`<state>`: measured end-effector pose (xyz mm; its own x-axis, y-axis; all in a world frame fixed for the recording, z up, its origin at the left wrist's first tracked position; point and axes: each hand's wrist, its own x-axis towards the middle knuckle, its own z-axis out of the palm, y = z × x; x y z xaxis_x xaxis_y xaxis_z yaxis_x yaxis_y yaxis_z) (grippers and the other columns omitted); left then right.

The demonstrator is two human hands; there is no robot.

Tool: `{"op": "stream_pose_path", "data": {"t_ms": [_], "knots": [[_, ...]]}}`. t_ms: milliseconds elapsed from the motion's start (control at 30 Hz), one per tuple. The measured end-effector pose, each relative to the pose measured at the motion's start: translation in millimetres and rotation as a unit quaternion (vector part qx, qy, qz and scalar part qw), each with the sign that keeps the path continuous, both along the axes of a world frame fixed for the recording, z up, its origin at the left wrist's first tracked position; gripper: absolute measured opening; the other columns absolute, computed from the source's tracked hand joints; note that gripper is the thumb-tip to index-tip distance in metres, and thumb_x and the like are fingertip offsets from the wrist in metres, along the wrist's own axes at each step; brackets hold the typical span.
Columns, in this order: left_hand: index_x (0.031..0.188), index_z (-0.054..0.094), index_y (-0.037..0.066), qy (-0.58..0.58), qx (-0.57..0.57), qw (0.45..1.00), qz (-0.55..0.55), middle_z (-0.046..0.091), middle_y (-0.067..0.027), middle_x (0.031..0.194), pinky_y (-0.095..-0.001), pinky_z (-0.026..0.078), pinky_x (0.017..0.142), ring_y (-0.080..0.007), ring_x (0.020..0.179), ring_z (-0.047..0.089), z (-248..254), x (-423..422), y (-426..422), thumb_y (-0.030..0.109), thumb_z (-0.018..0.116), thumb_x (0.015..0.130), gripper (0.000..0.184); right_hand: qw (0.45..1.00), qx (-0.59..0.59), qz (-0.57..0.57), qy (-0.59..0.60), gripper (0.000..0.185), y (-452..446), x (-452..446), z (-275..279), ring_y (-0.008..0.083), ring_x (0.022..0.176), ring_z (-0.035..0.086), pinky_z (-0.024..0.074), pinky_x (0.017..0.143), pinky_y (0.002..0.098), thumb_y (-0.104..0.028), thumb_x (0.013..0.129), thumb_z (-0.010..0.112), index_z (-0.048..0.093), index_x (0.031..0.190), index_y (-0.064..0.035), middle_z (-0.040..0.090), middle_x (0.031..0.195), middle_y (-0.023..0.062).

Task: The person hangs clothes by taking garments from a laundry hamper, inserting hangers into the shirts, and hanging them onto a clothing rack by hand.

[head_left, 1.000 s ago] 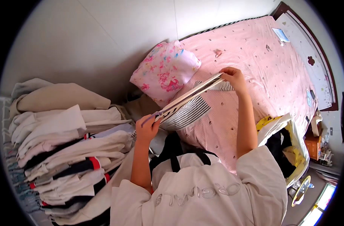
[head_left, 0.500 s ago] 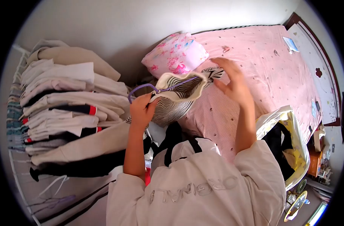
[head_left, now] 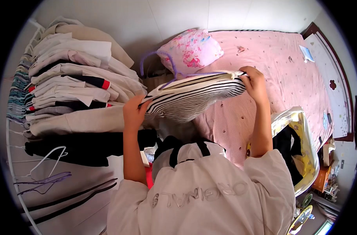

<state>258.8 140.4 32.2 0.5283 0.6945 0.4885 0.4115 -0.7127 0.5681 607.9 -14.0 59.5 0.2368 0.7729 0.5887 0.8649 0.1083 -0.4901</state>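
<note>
A black-and-white striped garment (head_left: 194, 98) with a cream edge is stretched between my two hands, over the gap between the clothes rack and the bed. A purple hanger (head_left: 171, 62) sits in its opening, its hook rising at the upper left. My left hand (head_left: 134, 111) is closed on the garment's left end, beside the hanging clothes. At the other end, above the bed, my right hand (head_left: 254, 83) pinches the right corner of the cream edge. The part of the hanger inside the cloth is hidden.
Left of me, a white rack (head_left: 15, 164) holds many hanging clothes (head_left: 69, 84), with loose purple hangers (head_left: 45, 182) lower down. A pink bed (head_left: 260, 58) carries a floral pillow (head_left: 192, 49). Right of me stands a lined basket (head_left: 312, 172) containing dark clothes.
My right hand has closed on the garment's right corner and moved slightly right. The cloth, bunched and gaping before, is now pulled out wide. My left hand has shifted a little left.
</note>
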Motion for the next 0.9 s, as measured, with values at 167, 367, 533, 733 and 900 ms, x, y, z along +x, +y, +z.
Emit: {"op": "stream_pose_path", "data": {"t_ms": [167,367,533,733,900], "knots": [[0.09,0.058,0.004,-0.012,-0.018,0.999,-0.023,0.058,-0.0129,0.071,-0.0336,0.043,0.058,-0.0303,0.065,0.056,5,10,-17,0.009,0.058,0.078,0.013,0.999,-0.017,0.018,-0.021,0.013,-2,-21,11,0.0304,0.071,0.056,0.045,0.064,0.0349,-0.007,0.072,0.059,0.058,0.084,-0.0015,0.058,0.076,0.0128],[0.087,0.059,0.003,-0.064,-0.093,0.992,-0.049,0.058,-0.0137,0.069,-0.0322,0.043,0.055,-0.029,0.061,0.057,-11,-14,-34,0.007,0.058,0.077,0.011,0.992,-0.07,0.053,-0.094,0.016,-5,-43,21,0.0297,0.071,0.055,0.0442,0.064,0.0353,-0.013,0.072,0.06,0.058,0.084,-0.0024,0.057,0.074,0.0115],[0.084,0.061,0.001,-0.084,-0.05,0.993,-0.073,0.059,-0.0141,0.07,-0.0321,0.043,0.055,-0.0277,0.062,0.058,-10,-45,-43,0.005,0.06,0.074,0.012,0.978,-0.108,0.124,-0.127,0.017,-14,-71,34,0.0289,0.069,0.054,0.0432,0.063,0.0367,-0.017,0.073,0.061,0.058,0.084,-0.004,0.056,0.073,0.0108],[0.084,0.062,0.0,-0.088,-0.136,0.985,-0.051,0.061,-0.0127,0.071,-0.0271,0.044,0.058,-0.0226,0.061,0.058,-10,-113,-70,0.002,0.06,0.068,0.017,0.963,-0.204,0.164,-0.069,0.017,-47,-106,56,0.0297,0.069,0.053,0.0425,0.061,0.0377,-0.016,0.069,0.061,0.058,0.079,-0.0031,0.054,0.072,0.0115],[0.081,0.062,-0.003,-0.129,-0.162,0.977,-0.049,0.059,-0.0098,0.066,-0.0242,0.043,0.056,-0.0154,0.059,0.058,1,-153,-80,-0.001,0.057,0.063,0.018,0.951,-0.197,0.237,0.005,0.018,-61,-134,59,0.031,0.066,0.053,0.0407,0.057,0.0368,-0.018,0.068,0.06,0.056,0.075,-0.0013,0.052,0.068,0.013]]}}
